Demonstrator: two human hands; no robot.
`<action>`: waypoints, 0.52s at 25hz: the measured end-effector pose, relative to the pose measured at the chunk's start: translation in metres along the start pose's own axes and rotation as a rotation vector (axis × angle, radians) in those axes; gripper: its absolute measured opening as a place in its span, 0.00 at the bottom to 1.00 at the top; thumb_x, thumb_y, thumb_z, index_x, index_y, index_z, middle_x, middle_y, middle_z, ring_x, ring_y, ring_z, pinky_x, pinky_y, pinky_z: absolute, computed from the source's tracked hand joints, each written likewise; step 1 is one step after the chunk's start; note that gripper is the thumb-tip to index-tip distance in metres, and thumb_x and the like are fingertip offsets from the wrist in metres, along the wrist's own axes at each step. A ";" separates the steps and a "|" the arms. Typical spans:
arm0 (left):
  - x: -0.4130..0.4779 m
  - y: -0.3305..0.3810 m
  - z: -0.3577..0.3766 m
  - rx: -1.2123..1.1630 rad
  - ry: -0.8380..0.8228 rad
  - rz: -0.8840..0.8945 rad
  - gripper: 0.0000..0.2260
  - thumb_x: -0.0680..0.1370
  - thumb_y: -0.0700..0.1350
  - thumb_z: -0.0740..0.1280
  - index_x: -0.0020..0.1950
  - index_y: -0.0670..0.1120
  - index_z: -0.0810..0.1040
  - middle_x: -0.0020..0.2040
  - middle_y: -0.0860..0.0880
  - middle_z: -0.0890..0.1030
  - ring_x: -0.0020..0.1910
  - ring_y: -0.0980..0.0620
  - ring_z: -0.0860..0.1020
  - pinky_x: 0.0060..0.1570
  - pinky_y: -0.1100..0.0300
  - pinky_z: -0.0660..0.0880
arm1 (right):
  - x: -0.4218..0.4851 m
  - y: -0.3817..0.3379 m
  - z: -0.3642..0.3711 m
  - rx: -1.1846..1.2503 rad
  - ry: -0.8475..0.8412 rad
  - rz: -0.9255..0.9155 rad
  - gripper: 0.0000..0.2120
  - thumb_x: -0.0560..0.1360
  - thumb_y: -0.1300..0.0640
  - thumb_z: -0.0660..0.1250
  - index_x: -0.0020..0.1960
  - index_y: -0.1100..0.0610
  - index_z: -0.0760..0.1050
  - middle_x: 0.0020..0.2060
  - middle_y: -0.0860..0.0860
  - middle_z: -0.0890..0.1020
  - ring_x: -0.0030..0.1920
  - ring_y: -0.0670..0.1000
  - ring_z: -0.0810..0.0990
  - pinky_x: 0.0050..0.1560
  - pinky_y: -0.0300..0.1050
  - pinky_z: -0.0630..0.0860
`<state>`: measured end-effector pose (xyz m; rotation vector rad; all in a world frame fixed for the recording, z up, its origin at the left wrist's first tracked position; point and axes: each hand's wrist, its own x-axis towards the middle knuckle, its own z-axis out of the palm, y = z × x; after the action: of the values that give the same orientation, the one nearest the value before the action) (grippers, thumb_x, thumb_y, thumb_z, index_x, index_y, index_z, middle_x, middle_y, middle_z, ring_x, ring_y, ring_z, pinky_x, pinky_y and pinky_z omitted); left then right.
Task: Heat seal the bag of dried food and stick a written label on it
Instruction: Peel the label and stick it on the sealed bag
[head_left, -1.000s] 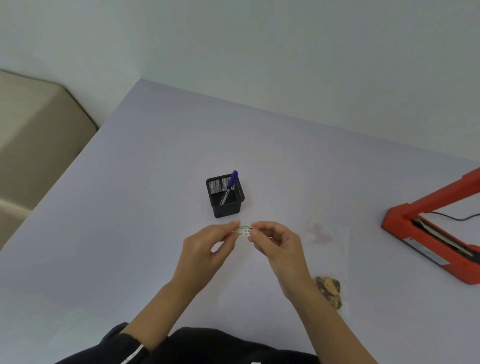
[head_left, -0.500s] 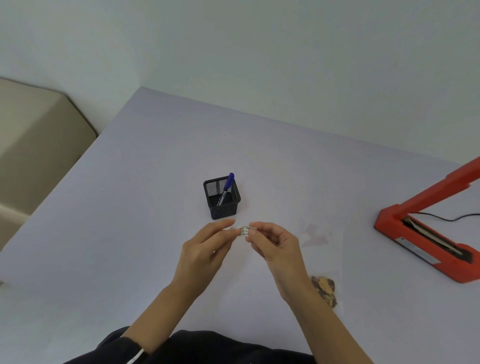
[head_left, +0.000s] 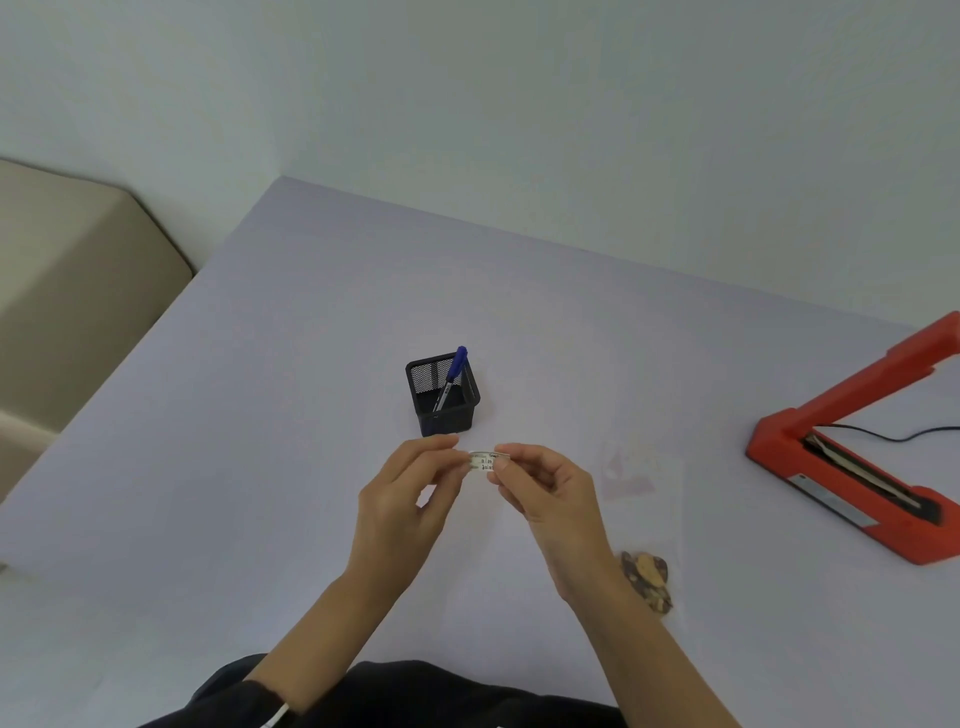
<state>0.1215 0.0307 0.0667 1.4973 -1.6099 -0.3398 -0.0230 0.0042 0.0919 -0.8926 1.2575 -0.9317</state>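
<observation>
A small white label (head_left: 485, 461) with dark handwriting is pinched between both hands above the table. My left hand (head_left: 410, 499) holds its left end with thumb and forefinger. My right hand (head_left: 545, 493) holds its right end the same way. The clear plastic bag (head_left: 644, 499) lies flat on the table to the right of my right hand, with brown dried food (head_left: 647, 577) bunched at its near end. The red heat sealer (head_left: 852, 467) stands at the right edge with its arm raised.
A black mesh pen holder (head_left: 444, 395) with a blue-capped marker (head_left: 453, 374) in it stands just beyond my hands. A black cable (head_left: 883, 434) runs from the sealer to the right. A beige seat (head_left: 67, 291) sits left of the lilac table (head_left: 260, 415).
Both hands stay together on the label, which now shows a bit more of its written face than half a second ago. The view has shifted slightly; bag and sealer have not moved on the table.
</observation>
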 end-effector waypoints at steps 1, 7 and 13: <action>0.003 0.002 -0.001 -0.039 -0.014 -0.060 0.07 0.76 0.44 0.66 0.47 0.43 0.82 0.50 0.53 0.79 0.46 0.61 0.77 0.46 0.77 0.72 | 0.000 0.000 0.000 -0.008 -0.007 -0.007 0.08 0.73 0.62 0.68 0.43 0.49 0.81 0.36 0.46 0.85 0.42 0.48 0.84 0.45 0.36 0.80; 0.017 0.007 -0.005 -0.273 -0.300 -0.447 0.09 0.79 0.41 0.61 0.43 0.53 0.75 0.41 0.52 0.81 0.41 0.59 0.80 0.43 0.60 0.76 | 0.003 -0.003 -0.009 -0.055 -0.089 -0.004 0.11 0.74 0.63 0.67 0.44 0.47 0.81 0.38 0.45 0.85 0.43 0.47 0.84 0.43 0.34 0.79; 0.018 0.007 -0.009 -0.342 -0.366 -0.475 0.08 0.80 0.40 0.61 0.43 0.49 0.76 0.35 0.51 0.81 0.36 0.59 0.79 0.40 0.68 0.76 | 0.010 -0.003 -0.021 -0.239 -0.190 0.012 0.06 0.74 0.59 0.67 0.51 0.53 0.80 0.44 0.51 0.84 0.44 0.47 0.84 0.46 0.36 0.80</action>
<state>0.1259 0.0190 0.0842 1.5923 -1.3518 -1.1520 -0.0438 -0.0070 0.0889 -1.1327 1.2236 -0.6782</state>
